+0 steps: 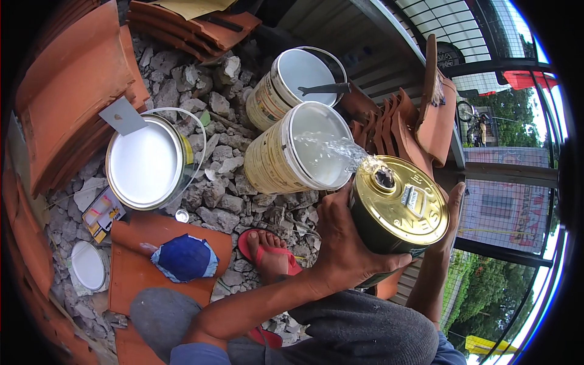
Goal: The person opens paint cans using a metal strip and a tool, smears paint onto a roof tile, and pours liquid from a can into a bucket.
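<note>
Both of my hands grip a round metal can (404, 210) with a gold top and dark sides, tilted toward the left. My left hand (347, 237) is wrapped round its near left side; my right hand (453, 207) presses against its right side, fingers mostly hidden behind it. Clear liquid (340, 149) streams from the can's round spout into a white plastic bucket (274, 161), where more liquid shows. Behind that bucket stands another white bucket (261, 100) with a wire handle and a dark stick (325, 89) across its mouth.
An open tin of white paint (146, 164) stands at left, a grey flat plate (123, 115) on its rim. Clay roof tiles (73, 85) are stacked around the broken rubble (219, 201). A blue cloth-like bundle (185, 258) rests on a tile. Wire fencing (511, 201) rises at right.
</note>
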A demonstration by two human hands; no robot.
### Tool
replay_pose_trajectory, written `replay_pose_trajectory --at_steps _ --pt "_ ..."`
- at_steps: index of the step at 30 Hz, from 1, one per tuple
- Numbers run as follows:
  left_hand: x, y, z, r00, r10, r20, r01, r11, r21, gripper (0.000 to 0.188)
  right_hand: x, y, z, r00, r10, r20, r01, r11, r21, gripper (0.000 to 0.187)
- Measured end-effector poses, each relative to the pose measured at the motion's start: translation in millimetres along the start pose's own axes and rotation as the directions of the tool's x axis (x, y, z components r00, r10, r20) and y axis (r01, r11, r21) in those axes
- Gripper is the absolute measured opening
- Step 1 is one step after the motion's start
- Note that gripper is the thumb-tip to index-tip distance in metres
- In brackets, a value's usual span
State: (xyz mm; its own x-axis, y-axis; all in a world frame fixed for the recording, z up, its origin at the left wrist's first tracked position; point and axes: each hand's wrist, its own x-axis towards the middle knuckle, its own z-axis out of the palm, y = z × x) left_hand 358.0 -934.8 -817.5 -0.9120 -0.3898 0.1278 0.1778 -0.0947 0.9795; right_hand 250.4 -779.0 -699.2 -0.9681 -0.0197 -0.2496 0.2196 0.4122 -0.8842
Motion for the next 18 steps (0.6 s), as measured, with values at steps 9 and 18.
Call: replay_pose_trajectory --at_steps 9,18 --pt "-0.8 12.1 8.7 0.994 -0.089 -0.069 0.086 0.996 -0.038 0.142 19.0 5.6 -26.9 0.981 0.022 0.191 -0.072 0.963 0.261 0.095" --pt "-2.0 2.2 4.6 0.986 -0.153 -0.072 0.148 0.986 -0.078 0.138 22.4 5.6 -23.4 0.992 -0.039 0.119 0.038 0.999 0.014 0.094"
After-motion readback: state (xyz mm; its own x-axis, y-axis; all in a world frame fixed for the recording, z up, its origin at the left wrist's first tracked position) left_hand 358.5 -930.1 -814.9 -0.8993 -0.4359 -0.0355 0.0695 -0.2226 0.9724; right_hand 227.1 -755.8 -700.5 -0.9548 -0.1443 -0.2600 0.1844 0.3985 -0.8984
